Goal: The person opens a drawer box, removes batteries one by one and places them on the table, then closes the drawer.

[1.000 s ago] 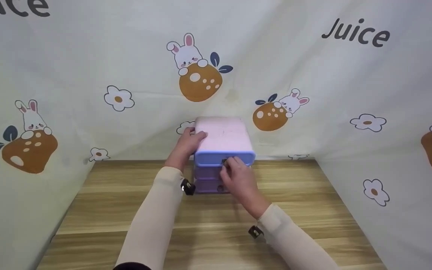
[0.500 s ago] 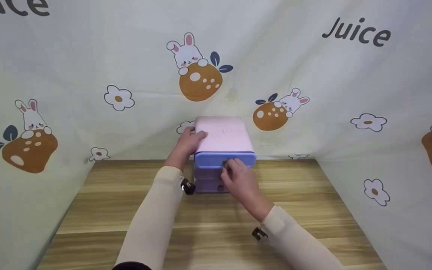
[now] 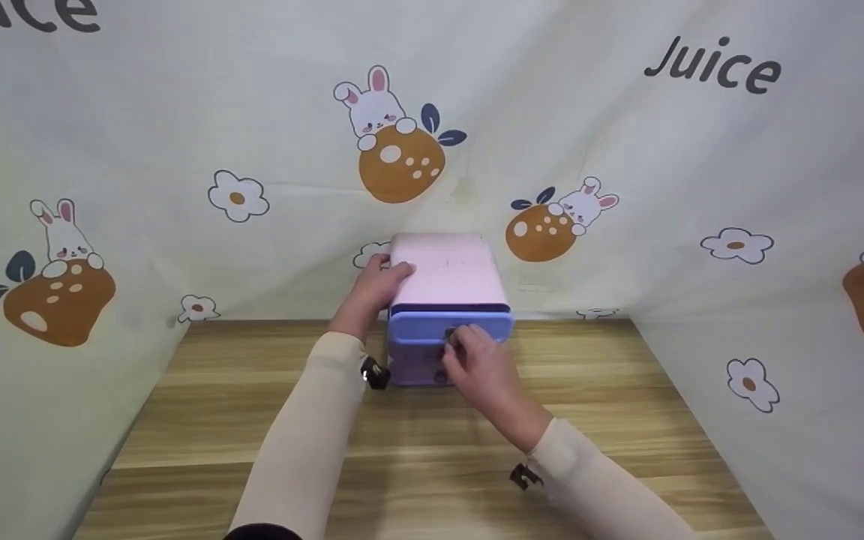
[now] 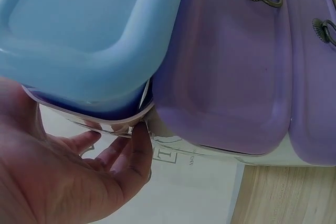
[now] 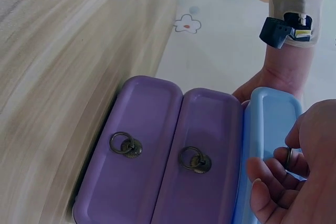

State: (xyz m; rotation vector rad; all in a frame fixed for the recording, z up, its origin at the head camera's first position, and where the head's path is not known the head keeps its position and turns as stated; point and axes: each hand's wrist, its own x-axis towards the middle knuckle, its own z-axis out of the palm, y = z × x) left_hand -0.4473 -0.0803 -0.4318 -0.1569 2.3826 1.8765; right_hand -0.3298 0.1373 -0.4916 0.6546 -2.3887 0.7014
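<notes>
A small drawer cabinet with a pink top (image 3: 447, 270) stands at the back of the table. Its top drawer, light blue (image 3: 421, 328), sticks out a little past the cabinet's edge. My right hand (image 3: 486, 371) pinches that drawer's ring pull (image 5: 288, 157) between thumb and finger. My left hand (image 3: 378, 289) holds the cabinet's upper left corner, thumb on the top and fingers against the side. Below the blue one are two purple drawers, the middle drawer (image 5: 210, 121) and the bottom drawer (image 5: 144, 108), both shut with brass ring pulls hanging. The blue drawer's inside is hidden.
The cabinet rests on a wood-grain table (image 3: 252, 420). Close behind it hangs a pale cloth backdrop (image 3: 289, 247) printed with rabbits, fruit and flowers, which also rises along both sides.
My right hand has drawn the blue drawer slightly out toward me, and a dark gap now shows under the pink top's front edge. My left hand has stayed in place.
</notes>
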